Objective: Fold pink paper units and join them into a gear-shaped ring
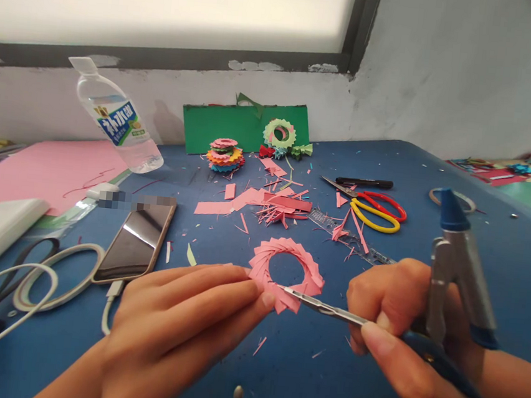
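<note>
My left hand pinches the lower left edge of a pink folded paper ring and holds it just above the blue table. My right hand is closed on thin metal tweezers, whose tip touches the ring's lower rim. The same hand also carries a blue-handled silver tool that stands up behind the fingers. Pink paper scraps lie beyond the ring.
Red and yellow scissors, a black pen and a clear ruler lie right of centre. A phone with cable, a water bottle, pink sheets, stacked paper rings and green card are further back.
</note>
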`<state>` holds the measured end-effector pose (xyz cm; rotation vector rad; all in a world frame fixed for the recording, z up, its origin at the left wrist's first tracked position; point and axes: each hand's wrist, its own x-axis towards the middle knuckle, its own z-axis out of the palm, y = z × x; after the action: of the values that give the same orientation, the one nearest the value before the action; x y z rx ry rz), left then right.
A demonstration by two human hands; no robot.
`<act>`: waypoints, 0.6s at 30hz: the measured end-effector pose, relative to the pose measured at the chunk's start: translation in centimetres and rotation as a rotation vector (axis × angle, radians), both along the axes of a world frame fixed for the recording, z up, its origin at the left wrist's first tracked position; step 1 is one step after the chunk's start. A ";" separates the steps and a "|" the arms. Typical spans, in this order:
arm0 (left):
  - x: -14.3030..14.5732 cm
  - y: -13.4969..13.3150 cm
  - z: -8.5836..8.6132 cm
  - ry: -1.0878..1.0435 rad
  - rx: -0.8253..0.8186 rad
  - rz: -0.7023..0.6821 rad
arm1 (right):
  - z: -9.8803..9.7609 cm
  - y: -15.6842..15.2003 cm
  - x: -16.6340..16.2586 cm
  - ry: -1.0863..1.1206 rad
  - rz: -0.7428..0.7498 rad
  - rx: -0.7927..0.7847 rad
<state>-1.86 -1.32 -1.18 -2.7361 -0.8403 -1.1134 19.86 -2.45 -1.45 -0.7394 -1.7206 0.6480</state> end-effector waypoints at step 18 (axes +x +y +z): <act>1.8 1.9 -0.8 -0.284 -0.342 -0.229 | -1.0 4.3 0.6 0.292 0.373 -0.733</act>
<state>-0.07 0.54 -1.98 -3.0603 -0.8298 -1.5651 20.44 1.87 -2.46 -0.7644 -1.3418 1.6117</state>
